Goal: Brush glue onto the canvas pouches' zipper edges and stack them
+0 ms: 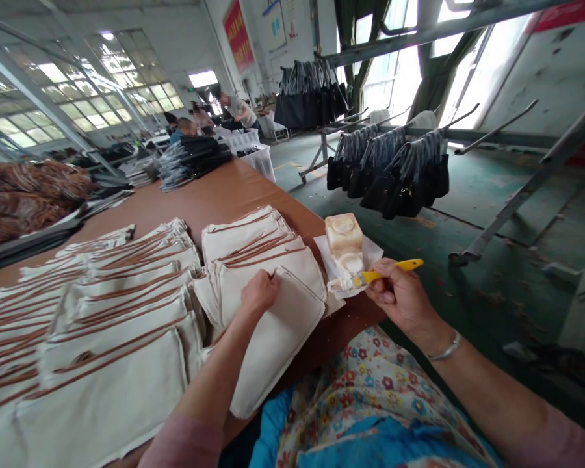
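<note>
My left hand (260,292) pinches the upper edge of a cream fabric panel (277,338) that lies at an angle over other panels near the table's front edge. In my right hand (400,294) is a brush with a yellow handle (409,264). Its bristles, coated in white paste, rest by a caked, off-white glue container (344,234). White paper (370,250) lies beneath the container. Just beyond my left hand sits a stack of cream panels with brown edging (253,240).
Rows of overlapping cream panels (112,377) cover the left of the brown table (244,185). Black bags (394,175) hang on a metal rack (517,221) to the right. Brown bundles (34,195) are piled at far left. People (238,110) work in the background.
</note>
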Demonstrator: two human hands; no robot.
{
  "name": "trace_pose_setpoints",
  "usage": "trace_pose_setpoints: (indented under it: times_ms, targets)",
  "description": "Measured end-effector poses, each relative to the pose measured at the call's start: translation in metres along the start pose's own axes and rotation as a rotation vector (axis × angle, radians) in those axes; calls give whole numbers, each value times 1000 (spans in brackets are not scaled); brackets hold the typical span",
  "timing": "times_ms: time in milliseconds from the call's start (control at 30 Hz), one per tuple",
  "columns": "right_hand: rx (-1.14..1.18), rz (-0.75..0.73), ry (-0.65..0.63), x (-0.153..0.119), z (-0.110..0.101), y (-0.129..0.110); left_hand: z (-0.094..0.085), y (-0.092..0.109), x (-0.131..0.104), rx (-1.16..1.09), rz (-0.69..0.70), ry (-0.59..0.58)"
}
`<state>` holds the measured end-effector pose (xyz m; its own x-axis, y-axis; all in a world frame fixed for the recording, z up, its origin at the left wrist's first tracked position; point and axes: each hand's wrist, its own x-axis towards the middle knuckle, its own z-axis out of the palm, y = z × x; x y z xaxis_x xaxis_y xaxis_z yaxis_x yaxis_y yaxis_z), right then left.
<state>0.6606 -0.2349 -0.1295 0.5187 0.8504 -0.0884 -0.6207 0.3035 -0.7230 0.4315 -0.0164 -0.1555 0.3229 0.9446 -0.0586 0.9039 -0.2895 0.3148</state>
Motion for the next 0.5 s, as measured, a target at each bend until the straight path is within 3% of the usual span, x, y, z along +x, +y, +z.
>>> trace_pose_setpoints:
  times_ms: [100, 200, 400, 500]
  targets:
    - [-70, -62, 40, 9, 14, 7, 0, 3, -4, -133, 45, -63]
    - [-171, -131, 25, 18, 26, 14, -5, 6, -23, -273, 126, -119]
    - [-422, -215, -103, 33, 43, 32, -16, 24, -67, -653, 173, -139]
    - [-519, -291, -69, 37, 46, 32, -18, 31, -80, -694, 187, -145]
